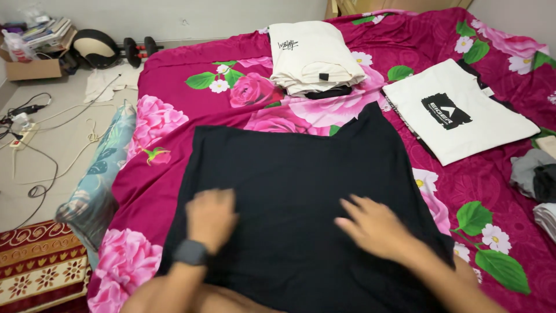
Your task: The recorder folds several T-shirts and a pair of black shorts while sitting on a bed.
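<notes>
A black T-shirt (295, 191) was spread flat on a bed covered with a magenta floral bedsheet (174, 75), and it served as the landmark for everything else. Its long axis ran straight away from the person, with the near hem at the body and the far end pointing toward a stack of folded cream T-shirts (313, 58) just beyond it. Both hands were laid on the near half of the black T-shirt, palms down and fingers spread, with nothing gripped. The left hand (211, 217), with a dark watch on its wrist, was pressed on the shirt's left part, close to that side edge; the right hand (373, 226) was set on the right part, angled inward toward the middle. The two hands were about equally near the near hem, while the far end lay well beyond either. To the right of the black T-shirt, a folded white T-shirt with a black printed patch (463, 110) was laid on the bedsheet, and farther right some grey and dark clothes (536, 174) were piled at the edge. To its left, a patterned pillow (98, 185) was propped against the bed's side, above a floor with cables (40, 145).
</notes>
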